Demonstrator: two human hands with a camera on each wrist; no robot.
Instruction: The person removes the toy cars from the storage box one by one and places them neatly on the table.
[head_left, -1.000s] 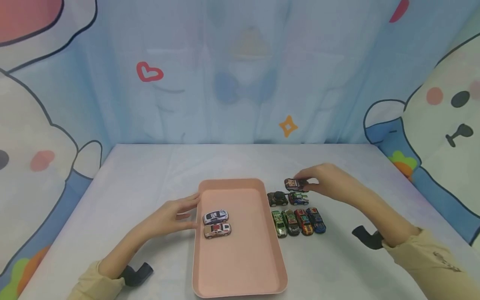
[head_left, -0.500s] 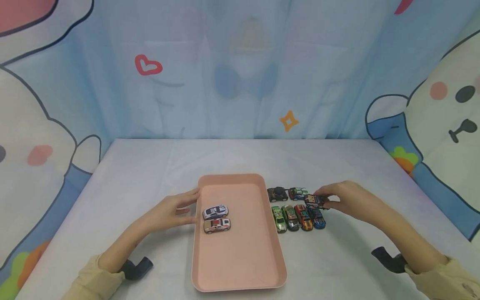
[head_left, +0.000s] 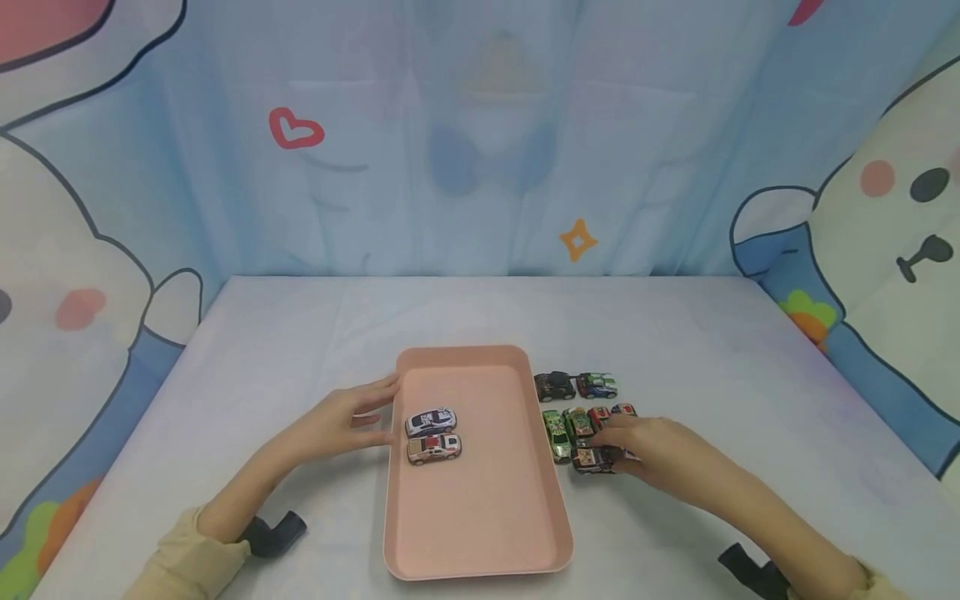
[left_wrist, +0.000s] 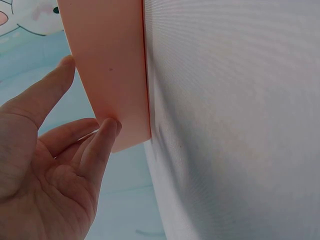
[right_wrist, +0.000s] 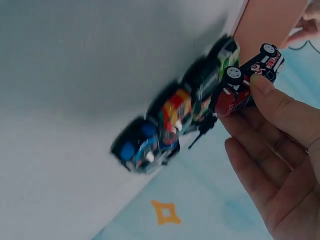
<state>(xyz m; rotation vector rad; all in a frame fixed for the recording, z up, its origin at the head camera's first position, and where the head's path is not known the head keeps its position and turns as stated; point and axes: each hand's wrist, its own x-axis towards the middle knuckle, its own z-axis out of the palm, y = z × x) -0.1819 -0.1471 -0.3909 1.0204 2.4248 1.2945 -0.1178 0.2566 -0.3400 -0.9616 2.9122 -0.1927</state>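
Tray [head_left: 491,517] in plain pink has its outer left wall touched by the thumb and fingers of the left hand [head_left: 345,427], spread wide. Inside, near that wall, lie a white-and-dark car [head_left: 431,422] and a white-and-red car [head_left: 434,448]; pink floor reaches from them to the right wall. Just outside it stands a row of four toy cars [head_left: 557,436], with a black car [head_left: 555,386] and a blue-green car [head_left: 597,385] behind. White tablecloth [head_left: 705,350] spreads beyond them. The right hand [head_left: 660,450] pinches a black-and-red car [head_left: 592,460] narrowly at the row's near side; whether it touches the row cannot be told. Its pale side lettering seems to end in "ING"; other markings are too small or blurred to read.
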